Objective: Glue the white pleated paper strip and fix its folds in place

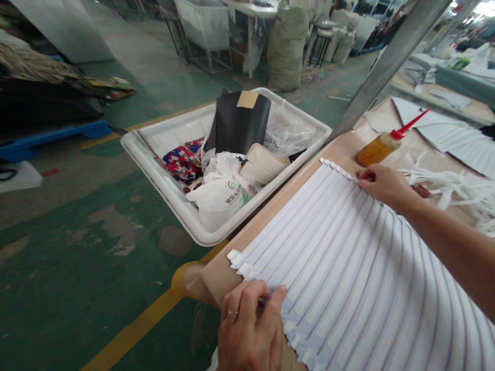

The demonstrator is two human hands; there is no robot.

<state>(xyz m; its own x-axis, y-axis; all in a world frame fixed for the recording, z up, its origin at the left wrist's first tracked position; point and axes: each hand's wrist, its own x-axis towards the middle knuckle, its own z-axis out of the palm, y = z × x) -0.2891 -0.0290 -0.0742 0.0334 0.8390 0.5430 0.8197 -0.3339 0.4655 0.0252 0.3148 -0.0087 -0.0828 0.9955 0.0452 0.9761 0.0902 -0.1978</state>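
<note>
Long white strips (348, 242) lie overlapped side by side in a stepped row on the brown-covered table, small folded tabs showing at their ends. My left hand (251, 324), a ring on one finger, has its fingers curled at the near ends of the strips, gripping an edge there. At the far ends my right hand (382, 183) pinches a strip between thumb and fingers. Just beyond that hand lies a clear squeeze bottle (378, 149) of amber liquid with a red nozzle, tilted on its side.
Left of the table stands a white plastic tub (162, 198) holding bags, a black sheet and a beige pouch. Loose white narrow strips (456, 188) lie tangled at the right. A metal post (390, 64) rises by the table. Behind are a stuffed sack (286, 49) and a blue pallet (58, 138).
</note>
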